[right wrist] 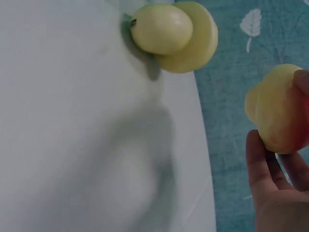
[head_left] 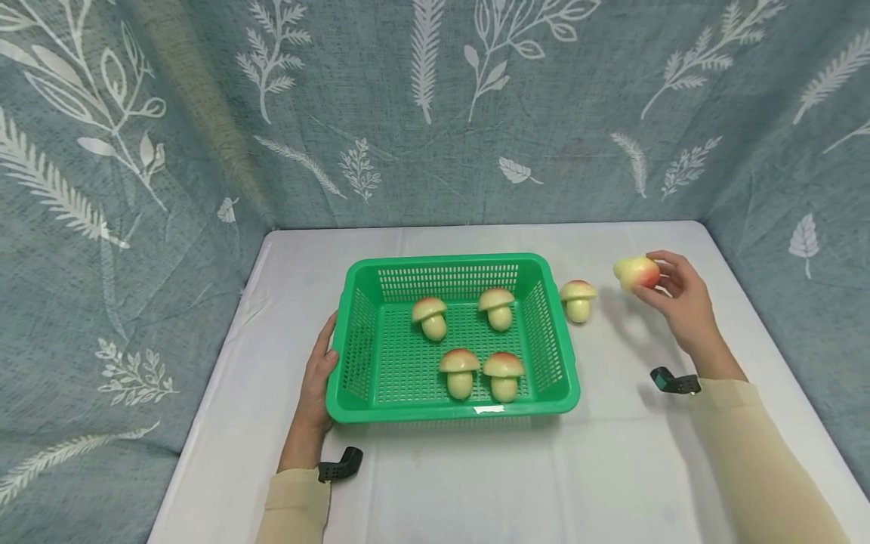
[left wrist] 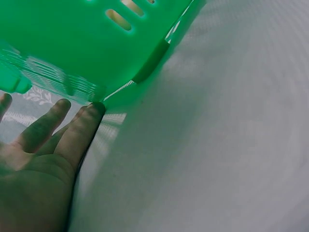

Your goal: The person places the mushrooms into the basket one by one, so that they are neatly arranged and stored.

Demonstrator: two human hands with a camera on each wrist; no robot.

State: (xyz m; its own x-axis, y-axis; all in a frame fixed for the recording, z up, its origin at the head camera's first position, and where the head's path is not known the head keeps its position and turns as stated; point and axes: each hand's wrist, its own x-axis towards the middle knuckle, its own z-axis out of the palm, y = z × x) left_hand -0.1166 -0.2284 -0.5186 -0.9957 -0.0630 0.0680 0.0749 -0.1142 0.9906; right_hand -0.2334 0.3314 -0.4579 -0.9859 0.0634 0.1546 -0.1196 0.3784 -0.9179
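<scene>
Between the thumb and fingertips of my right hand (head_left: 688, 306) is a toy mushroom (head_left: 632, 270), pinched by its red-blushed cap above the right part of the table. Its pale stem points left in the head view. Another mushroom (head_left: 578, 302) stands on the cloth just outside the right wall of the green basket (head_left: 408, 415). Inside the basket lie several more mushrooms (head_left: 459, 374), cream with reddish cap tops. My left hand (head_left: 316, 385) rests along the basket's left side. In the left wrist view its fingers (left wrist: 79, 133) are extended and touch the basket's outer wall.
A white cloth (head_left: 421, 483) covers the table. Blue-grey curtains (head_left: 381, 91) with white leaf prints hang behind it and at both sides. Black wrist straps (head_left: 340, 465) are on both arms.
</scene>
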